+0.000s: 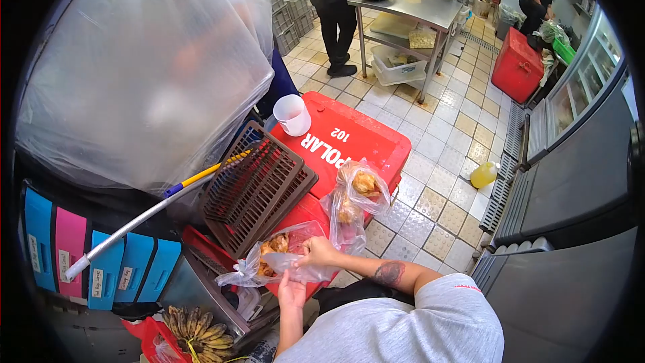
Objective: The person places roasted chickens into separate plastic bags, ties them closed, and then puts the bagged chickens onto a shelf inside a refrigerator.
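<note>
The person wears a light grey short-sleeved T-shirt (410, 326); its cloth looks soft and faintly mottled, with loose folds over the shoulder and back; the sleeve on the right arm ends above the elbow, and a small red marking (468, 288), too small to read, sits near the sleeve's upper edge; below the chest a band of dark clothing (349, 294), black or near black, shows at the front, though whether it is an apron or trousers cannot be told; the right forearm bears a dark tattoo (388, 273) of rounded outline, its design too blurred to make out; both hands, left hand (291, 291) and right hand (317, 251), are bare, without gloves; no watch or ring can be seen on them.
</note>
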`<state>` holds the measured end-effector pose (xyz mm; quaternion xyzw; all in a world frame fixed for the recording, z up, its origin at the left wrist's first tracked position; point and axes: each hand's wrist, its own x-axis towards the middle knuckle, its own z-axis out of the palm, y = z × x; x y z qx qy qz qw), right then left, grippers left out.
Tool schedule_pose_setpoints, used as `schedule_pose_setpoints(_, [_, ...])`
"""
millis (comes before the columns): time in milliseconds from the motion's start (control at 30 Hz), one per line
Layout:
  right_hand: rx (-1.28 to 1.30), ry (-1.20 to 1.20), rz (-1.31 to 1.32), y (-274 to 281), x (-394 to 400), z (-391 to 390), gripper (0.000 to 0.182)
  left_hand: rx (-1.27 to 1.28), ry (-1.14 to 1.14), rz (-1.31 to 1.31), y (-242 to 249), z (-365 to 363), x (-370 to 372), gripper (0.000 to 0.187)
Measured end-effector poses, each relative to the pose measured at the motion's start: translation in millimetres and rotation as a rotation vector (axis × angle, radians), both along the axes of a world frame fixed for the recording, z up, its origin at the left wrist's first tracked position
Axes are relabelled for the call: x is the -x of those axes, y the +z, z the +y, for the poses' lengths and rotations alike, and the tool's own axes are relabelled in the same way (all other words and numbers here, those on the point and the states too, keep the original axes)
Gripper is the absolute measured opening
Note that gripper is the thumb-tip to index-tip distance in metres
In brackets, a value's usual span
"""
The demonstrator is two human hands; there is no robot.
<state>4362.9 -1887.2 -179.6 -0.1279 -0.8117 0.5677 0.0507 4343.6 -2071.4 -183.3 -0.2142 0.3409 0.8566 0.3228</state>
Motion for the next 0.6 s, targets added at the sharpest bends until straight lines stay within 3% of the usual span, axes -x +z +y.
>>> schedule_pose_setpoints(133, [-0.084, -0.276, 0.026, -34.6, 4.3, 24.1, 0.033, -0.039, 0.031, 0.001, 17.2, -25.9, 5.2, 0.031])
schedule_pose_setpoints(233, [0.356, -0.313, -0.112, -44.4, 5.9, 23.3, 0.013, 0.067, -0.196, 0.052, 31.2, -31.6, 0.7, 0.036])
schedule_pose_setpoints(300, [0.898, -0.34, -0.259, -36.4, 10.9, 22.8, 0.007, 0.278, -0.328, 0.286, 23.5, -29.6, -4.3, 0.034])
schedule_pose_setpoints(333, [1.168, -0.348, -0.336, -32.4, 13.0, 23.6, 0.009, 0.228, -0.346, 0.28, 23.1, -33.3, -5.0, 0.033])
schedule_pose_setpoints(400, [1.286, -0.171, -0.335, -38.5, 12.5, 26.6, 0.012, 0.129, -0.383, 0.273, 33.0, -36.4, -2.5, 0.032])
schedule_pose_setpoints(467, [1.453, -0.03, -0.286, -57.6, 13.3, 25.9, 0.013, 0.534, -0.376, 0.419, 30.5, -33.7, 0.4, 0.028])
schedule_pose_setpoints(533, [1.39, 0.053, -0.335, -35.6, 3.1, 15.0, 0.018, 1.077, -0.379, 0.561, 6.1, -43.1, 15.9, 0.024])
schedule_pose_setpoints(600, [1.281, 0.203, -0.343, -26.4, 2.5, 7.5, 0.026, 0.963, 0.018, 0.413, -50.7, -74.4, 36.7, 0.013])
